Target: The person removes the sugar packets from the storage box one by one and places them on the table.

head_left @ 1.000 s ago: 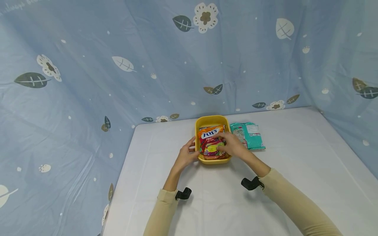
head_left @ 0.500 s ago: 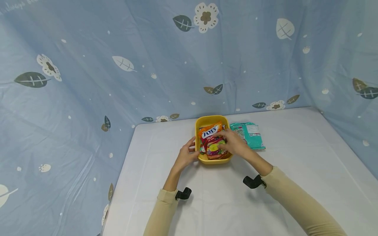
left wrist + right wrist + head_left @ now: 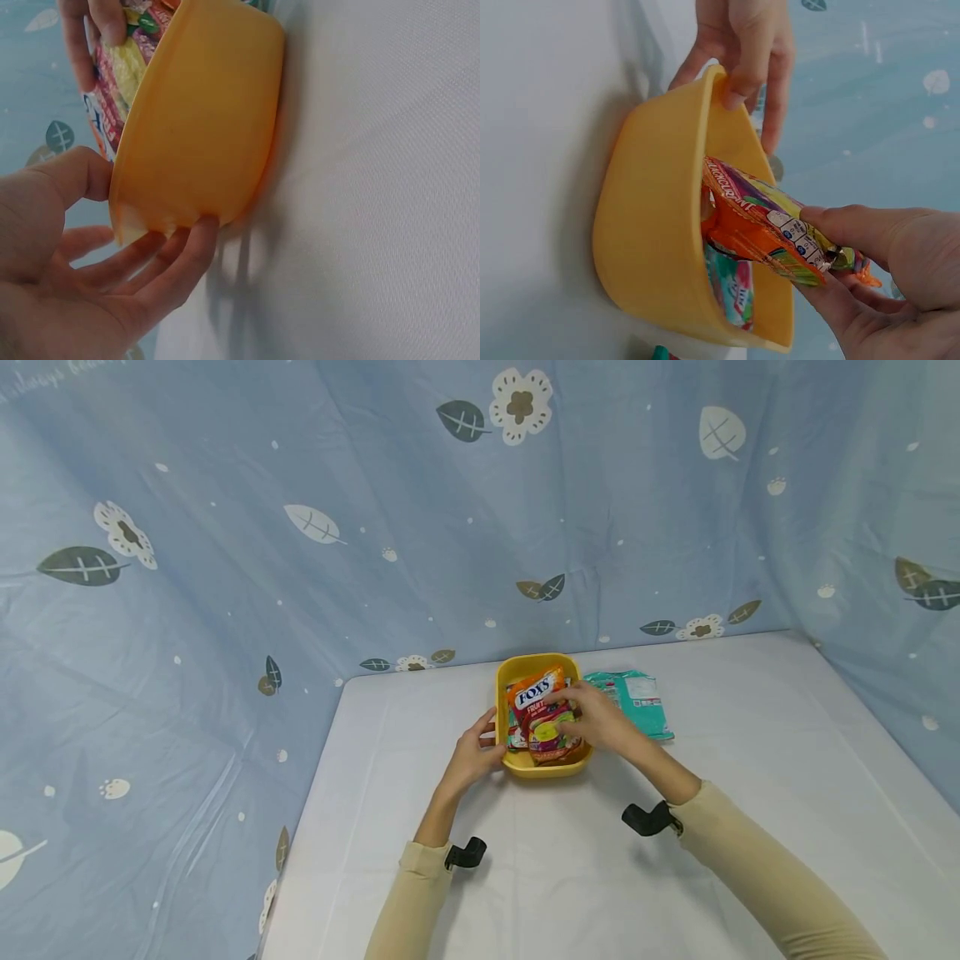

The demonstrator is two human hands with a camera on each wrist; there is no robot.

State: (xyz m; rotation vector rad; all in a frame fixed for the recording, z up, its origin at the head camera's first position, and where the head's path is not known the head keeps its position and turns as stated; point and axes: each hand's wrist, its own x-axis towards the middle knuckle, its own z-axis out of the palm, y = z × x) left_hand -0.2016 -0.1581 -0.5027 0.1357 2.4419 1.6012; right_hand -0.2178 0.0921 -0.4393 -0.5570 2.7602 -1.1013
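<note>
White table (image 3: pixel 750 735), tub (image 3: pixel 543 772) near far edge

Plain beige long sleeves (image 3: pixel 757 864), black bent wrist cameras (image 3: pixel 468 852), bare fingers (image 3: pixel 187 266)

Room: yellow tub (image 3: pixel 543 772), near rim | side obstacles: left hand (image 3: pixel 472 760); right hand (image 3: pixel 600 721) (teal packet (image 3: pixel 647 706) beyond)
</note>
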